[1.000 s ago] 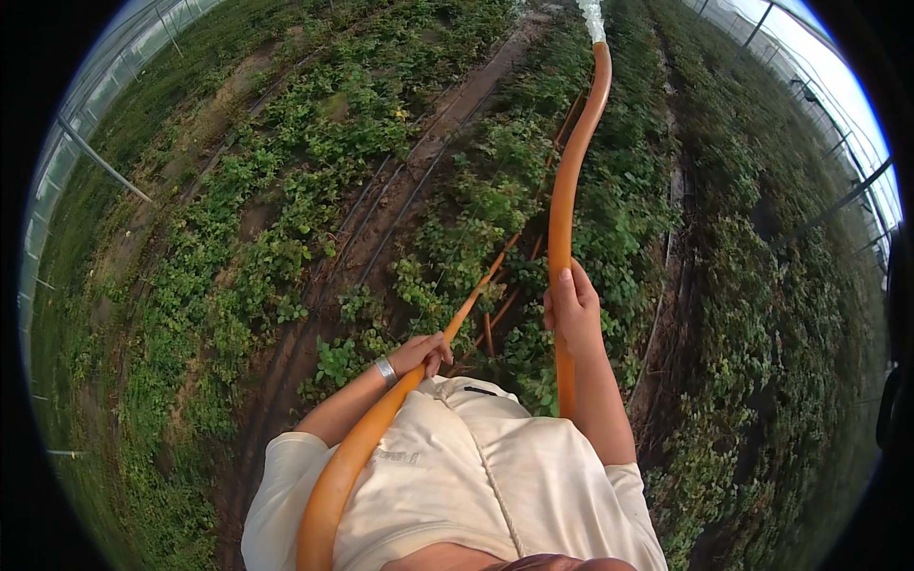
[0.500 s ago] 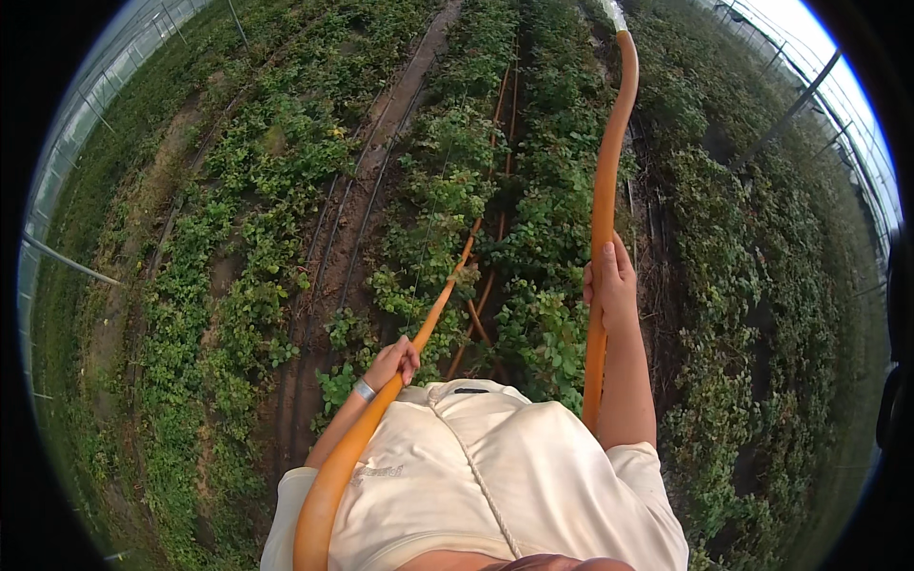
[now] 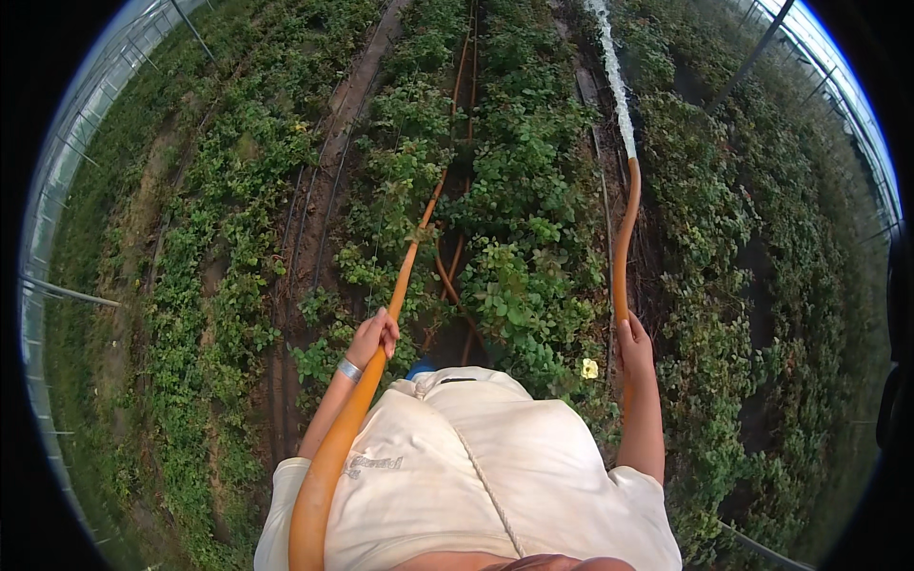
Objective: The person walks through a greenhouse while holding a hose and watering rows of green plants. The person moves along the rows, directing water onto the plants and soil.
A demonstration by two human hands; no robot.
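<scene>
An orange hose [image 3: 327, 466] passes over my left shoulder and down in front of me. My left hand [image 3: 373, 336], a pale band at its wrist, is closed around this stretch, which runs on between the plant rows. Out to the right, my right hand [image 3: 635, 344] grips the hose near its outlet end [image 3: 627, 224]. That end points away from me, bending slightly. A white stream of water [image 3: 614, 81] pours from its mouth toward the far end of the row. Part of the hose below my right hand is hidden by the forearm.
Rows of leafy bushes [image 3: 519, 276] stretch away on both sides. Bare soil paths [image 3: 338, 143] with thin dark pipes lie between them. More orange hose [image 3: 447, 276] crosses itself on the ground ahead. A pale yellow flower [image 3: 589, 368] stands near my right arm. Metal poles [image 3: 71, 292] rise at the sides.
My right hand and the hose end have come lower and nearer, so more of the water stream shows. My left hand has shifted slightly left and forward, still on the hose. The view has tilted.
</scene>
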